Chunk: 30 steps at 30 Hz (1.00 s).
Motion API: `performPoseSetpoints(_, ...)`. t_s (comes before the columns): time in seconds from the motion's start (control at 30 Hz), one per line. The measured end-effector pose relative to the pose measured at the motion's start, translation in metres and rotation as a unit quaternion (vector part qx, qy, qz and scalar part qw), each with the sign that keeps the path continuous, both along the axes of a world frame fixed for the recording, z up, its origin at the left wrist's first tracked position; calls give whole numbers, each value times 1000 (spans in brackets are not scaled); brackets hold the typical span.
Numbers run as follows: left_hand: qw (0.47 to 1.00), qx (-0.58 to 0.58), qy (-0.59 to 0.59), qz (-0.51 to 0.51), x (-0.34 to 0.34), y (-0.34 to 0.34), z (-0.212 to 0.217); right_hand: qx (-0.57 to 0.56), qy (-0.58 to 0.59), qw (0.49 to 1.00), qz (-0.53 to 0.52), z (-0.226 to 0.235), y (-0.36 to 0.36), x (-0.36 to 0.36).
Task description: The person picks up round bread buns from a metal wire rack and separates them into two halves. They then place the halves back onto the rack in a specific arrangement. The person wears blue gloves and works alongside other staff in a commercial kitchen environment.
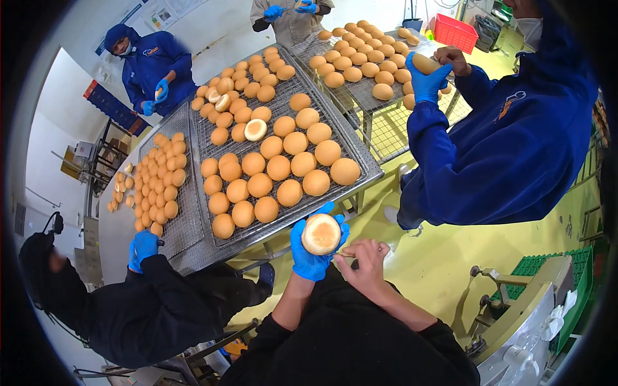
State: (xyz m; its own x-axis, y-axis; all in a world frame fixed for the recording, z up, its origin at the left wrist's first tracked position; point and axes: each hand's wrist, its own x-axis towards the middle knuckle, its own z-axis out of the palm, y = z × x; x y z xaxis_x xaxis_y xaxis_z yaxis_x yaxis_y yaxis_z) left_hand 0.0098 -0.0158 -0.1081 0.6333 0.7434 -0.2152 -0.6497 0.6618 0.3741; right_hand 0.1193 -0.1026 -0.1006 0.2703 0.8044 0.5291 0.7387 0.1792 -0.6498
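From my end I'm seeing the L hand (308,262) cupping a round bun (321,234) from below, blue-gloved fingers curling up round its side, flat pale face w/ browned centre facing the cam. R hand (364,262), bare, is hovering just beside the bun's lower R, thumb + fingertips pinching a thin item (346,255); it's looking too small to ID, and I'm not managing to tell if it's touching the crust.

Handling-wise I'm guessing light, soft + springy, prob. dry so not slippery, but denting or tearing under a hard squeeze. I'm favouring a wide, gentle cup round the side wall, w/ pressure staying off the flat face.

Farther out, L fingertips are showing close to the desk (193,260) at its near metal edge; depth I'm not judging. The wire rack (278,108) on it is carrying rows of buns (278,168), crowding that side. Open room is lying to the R, over yellow floor (438,257), btwn desk and a machine (524,321) at lower R. A co-worker in blue (496,148) is standing beyond; another in black (154,309) is working on the L, so I'm counting that side as tight.
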Motion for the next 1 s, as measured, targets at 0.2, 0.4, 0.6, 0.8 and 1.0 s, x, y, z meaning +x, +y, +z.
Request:
performPoseSetpoints(0.2,992,82,91,9,-3,-5,7,13,-10,999,-49,-15,13,10)
performPoseSetpoints(0.4,992,88,85,14,-3,-4,1,70,-49,995,-42,-25,15,1)
performPoseSetpoints(0.6,993,68,98,14,-7,-4,-4,86,5,996,-18,-21,17,-9)
performPoseSetpoints(0.8,983,127,128,29,-3,-4,-10,74,71,994,-31,-15,27,-10)
performPoseSetpoints(1.0,964,193,177,41,0,0,-12,36,151,983,-95,-29,41,0)
